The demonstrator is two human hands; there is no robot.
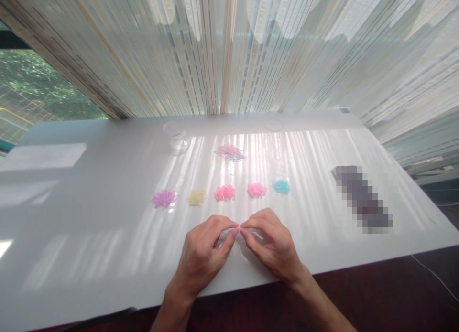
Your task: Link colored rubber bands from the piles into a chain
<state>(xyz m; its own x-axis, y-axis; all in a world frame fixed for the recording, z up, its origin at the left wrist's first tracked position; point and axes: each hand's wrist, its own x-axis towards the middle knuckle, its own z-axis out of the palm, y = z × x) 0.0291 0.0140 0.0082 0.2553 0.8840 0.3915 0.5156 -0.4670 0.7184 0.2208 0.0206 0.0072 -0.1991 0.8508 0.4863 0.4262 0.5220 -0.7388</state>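
Observation:
My left hand (208, 248) and my right hand (270, 243) meet above the near part of the white table (107, 203). Thumb and forefinger of each are pinched together, the tips almost touching. Whatever they hold is too small to make out; a faint pale purple patch (239, 236) shows just under the fingertips. Beyond my hands runs a row of small heaps of thin looped pieces, like paper clips: a purple heap (164, 198), a yellow heap (197, 197), a coral-pink heap (225, 193), a light pink heap (256, 189) and a teal heap (280, 186).
Farther back lies a mixed-colour heap (231, 152) of similar pieces. A clear jar (179, 145) stands behind to the left, and a clear round lid (274, 125) lies near the far edge. A blurred-out dark object (364, 198) is at the right. Striped curtains (222, 50) hang behind.

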